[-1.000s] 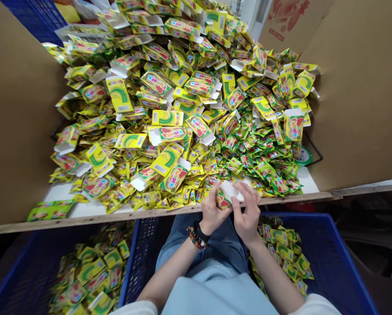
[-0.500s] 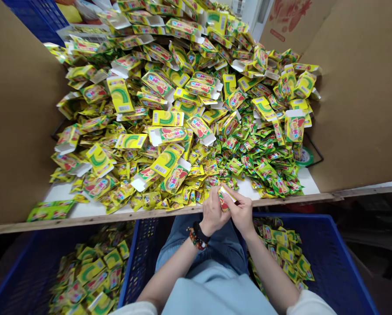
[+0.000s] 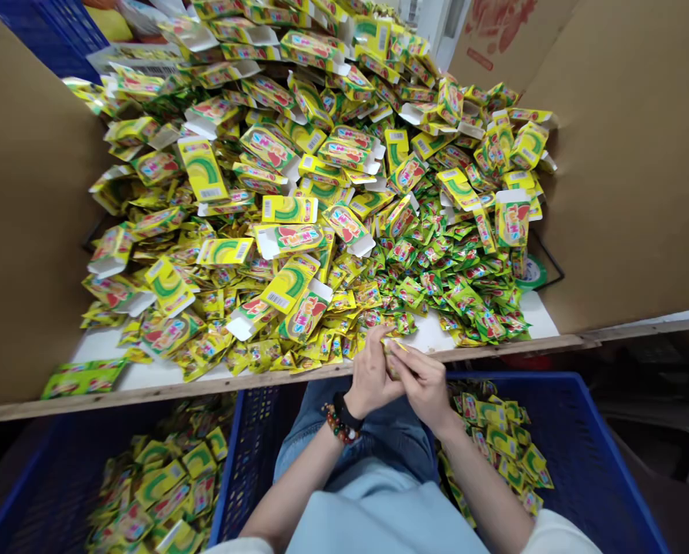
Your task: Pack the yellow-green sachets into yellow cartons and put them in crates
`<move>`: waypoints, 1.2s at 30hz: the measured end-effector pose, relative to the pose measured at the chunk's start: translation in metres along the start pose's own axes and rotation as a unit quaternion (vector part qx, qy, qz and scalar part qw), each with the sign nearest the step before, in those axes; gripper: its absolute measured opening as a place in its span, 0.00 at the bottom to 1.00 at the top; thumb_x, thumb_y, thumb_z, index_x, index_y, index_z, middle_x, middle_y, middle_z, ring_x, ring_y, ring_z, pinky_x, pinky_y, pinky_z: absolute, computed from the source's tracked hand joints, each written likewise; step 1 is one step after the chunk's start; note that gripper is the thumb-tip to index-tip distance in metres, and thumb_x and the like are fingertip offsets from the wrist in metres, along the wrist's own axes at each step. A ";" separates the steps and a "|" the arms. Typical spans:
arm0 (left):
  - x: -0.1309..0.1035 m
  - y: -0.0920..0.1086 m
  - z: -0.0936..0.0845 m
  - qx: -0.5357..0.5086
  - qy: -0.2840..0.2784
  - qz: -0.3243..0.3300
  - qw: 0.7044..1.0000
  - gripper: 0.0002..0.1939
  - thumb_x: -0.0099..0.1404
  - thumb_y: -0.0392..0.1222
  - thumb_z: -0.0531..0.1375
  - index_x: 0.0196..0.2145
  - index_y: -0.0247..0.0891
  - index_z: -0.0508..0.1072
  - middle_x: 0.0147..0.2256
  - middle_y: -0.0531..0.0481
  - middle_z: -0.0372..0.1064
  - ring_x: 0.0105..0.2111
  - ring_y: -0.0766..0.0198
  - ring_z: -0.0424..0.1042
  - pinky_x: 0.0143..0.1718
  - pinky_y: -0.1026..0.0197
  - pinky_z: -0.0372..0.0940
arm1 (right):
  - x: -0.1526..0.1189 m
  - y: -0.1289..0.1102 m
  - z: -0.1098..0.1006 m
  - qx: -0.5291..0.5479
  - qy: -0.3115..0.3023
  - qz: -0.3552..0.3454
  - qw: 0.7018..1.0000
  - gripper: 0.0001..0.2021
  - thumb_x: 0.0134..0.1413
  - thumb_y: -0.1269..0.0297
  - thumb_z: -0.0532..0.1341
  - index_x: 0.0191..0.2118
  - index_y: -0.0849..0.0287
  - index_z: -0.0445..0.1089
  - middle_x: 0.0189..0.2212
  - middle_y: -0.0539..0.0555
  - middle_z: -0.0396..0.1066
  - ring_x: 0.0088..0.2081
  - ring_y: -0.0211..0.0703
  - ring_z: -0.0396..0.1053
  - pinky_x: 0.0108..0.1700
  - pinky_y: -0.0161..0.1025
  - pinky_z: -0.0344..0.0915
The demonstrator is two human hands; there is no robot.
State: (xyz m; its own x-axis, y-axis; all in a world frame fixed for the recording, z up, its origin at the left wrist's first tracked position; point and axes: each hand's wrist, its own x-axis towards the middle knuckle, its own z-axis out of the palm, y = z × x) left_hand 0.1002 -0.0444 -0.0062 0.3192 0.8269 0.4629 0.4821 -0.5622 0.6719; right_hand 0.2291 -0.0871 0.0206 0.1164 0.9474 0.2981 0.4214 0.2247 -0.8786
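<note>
My left hand (image 3: 372,375) and my right hand (image 3: 426,385) meet at the table's front edge, both closed around one small yellow box (image 3: 391,360). Fingers cover most of that box. Just beyond them lie small green candy packets (image 3: 433,250), and to their left are yellow packets (image 3: 209,346). Many open-ended yellow and green boxes (image 3: 289,208) are heaped over and behind the packets, some with white flaps sticking out.
Cardboard walls (image 3: 627,177) flank the white tabletop with its wooden front edge (image 3: 176,389). Below stand a blue crate (image 3: 586,454) at the right and another blue crate (image 3: 49,462) at the left, both holding filled-looking boxes. A green strip of packets (image 3: 84,377) lies front left.
Both hands have turned the box, and its red and green front no longer shows. My left fingers have lifted slightly. The whole view has shifted a little.
</note>
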 end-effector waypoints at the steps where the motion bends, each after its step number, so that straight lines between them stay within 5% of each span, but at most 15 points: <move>1: 0.002 0.000 -0.009 0.009 -0.020 0.011 1.000 0.33 0.62 0.55 0.58 0.59 0.36 0.57 0.51 0.38 0.64 0.52 0.50 0.66 0.51 0.48 0.66 | -0.005 0.003 -0.014 -0.053 -0.002 0.015 0.999 0.14 0.61 0.63 0.57 0.50 0.50 0.76 0.46 0.57 0.78 0.46 0.51 0.76 0.50 0.50 0.71; 3: 0.010 -0.004 -0.029 0.072 -0.018 0.003 0.997 0.31 0.60 0.56 0.61 0.56 0.38 0.63 0.50 0.40 0.66 0.49 0.50 0.66 0.50 0.49 0.66 | -0.014 0.015 -0.045 -0.195 -0.002 0.060 0.979 0.11 0.58 0.62 0.60 0.42 0.50 0.79 0.37 0.58 0.80 0.39 0.53 0.77 0.45 0.50 0.72; 6: 0.028 -0.016 -0.054 0.224 0.037 -0.065 0.972 0.13 0.67 0.44 0.56 0.48 0.41 0.73 0.46 0.41 0.69 0.45 0.50 0.65 0.43 0.50 0.65 | -0.008 0.038 -0.072 -0.323 -0.008 0.047 0.945 0.10 0.54 0.56 0.63 0.34 0.54 0.80 0.35 0.62 0.79 0.42 0.60 0.74 0.45 0.55 0.68; 10: 0.060 -0.032 -0.068 0.353 -0.032 -0.081 0.932 0.13 0.64 0.31 0.53 0.38 0.41 0.76 0.49 0.41 0.68 0.44 0.48 0.63 0.40 0.48 0.62 | 0.048 0.054 -0.042 -0.269 0.008 -0.030 0.963 0.18 0.64 0.62 0.50 0.52 0.59 0.73 0.49 0.62 0.74 0.51 0.54 0.68 0.53 0.53 0.64; 13: 0.074 -0.038 -0.069 0.358 -0.062 -0.069 0.929 0.11 0.63 0.29 0.54 0.31 0.39 0.75 0.46 0.42 0.71 0.42 0.49 0.64 0.41 0.47 0.61 | 0.095 0.053 -0.005 -0.326 0.038 -0.001 0.944 0.20 0.63 0.64 0.51 0.57 0.63 0.67 0.51 0.67 0.72 0.50 0.58 0.64 0.51 0.56 0.61; 18: 0.066 -0.048 -0.065 0.195 0.066 -0.045 0.978 0.09 0.65 0.34 0.57 0.34 0.40 0.77 0.38 0.45 0.77 0.40 0.55 0.71 0.43 0.51 0.65 | 0.116 0.054 0.007 -0.372 0.014 0.033 0.928 0.17 0.59 0.69 0.56 0.53 0.62 0.68 0.45 0.67 0.70 0.48 0.60 0.63 0.50 0.57 0.59; 24: 0.051 -0.046 -0.046 -0.069 0.187 -0.152 0.968 0.08 0.61 0.39 0.59 0.34 0.37 0.79 0.37 0.46 0.79 0.38 0.59 0.77 0.41 0.57 0.72 | 0.090 0.049 -0.009 -0.118 0.067 0.047 0.990 0.04 0.55 0.65 0.59 0.33 0.58 0.70 0.42 0.61 0.71 0.47 0.53 0.68 0.50 0.48 0.64; 30: 0.059 -0.036 -0.034 -0.268 0.197 -0.250 0.909 0.10 0.56 0.45 0.64 0.31 0.35 0.75 0.29 0.49 0.76 0.30 0.62 0.76 0.34 0.60 0.74 | 0.077 0.024 0.013 0.234 0.058 0.132 0.962 0.12 0.47 0.57 0.66 0.37 0.56 0.73 0.30 0.51 0.75 0.34 0.44 0.73 0.39 0.41 0.69; 33: 0.060 -0.033 -0.036 -0.315 0.202 -0.278 0.885 0.14 0.55 0.49 0.65 0.32 0.36 0.73 0.28 0.52 0.74 0.26 0.66 0.74 0.27 0.63 0.72 | 0.079 0.018 0.022 0.255 0.063 0.117 0.958 0.09 0.44 0.59 0.67 0.32 0.56 0.73 0.41 0.56 0.76 0.45 0.47 0.72 0.46 0.43 0.68; 36: 0.059 -0.030 -0.041 -0.299 0.182 -0.278 0.895 0.13 0.54 0.48 0.67 0.32 0.35 0.74 0.28 0.50 0.75 0.25 0.65 0.74 0.24 0.65 0.70 | 0.081 0.012 0.020 0.212 0.025 0.084 0.973 0.07 0.50 0.59 0.63 0.33 0.56 0.71 0.49 0.58 0.73 0.51 0.48 0.69 0.49 0.44 0.66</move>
State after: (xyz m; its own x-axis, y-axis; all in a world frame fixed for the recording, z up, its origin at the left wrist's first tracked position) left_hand 0.0711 0.0211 0.0245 -0.1740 0.9837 0.0458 -0.0733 -0.0593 0.9955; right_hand 0.2260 -0.0036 0.0268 0.1995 0.9691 0.1453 -0.0161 0.1515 -0.9883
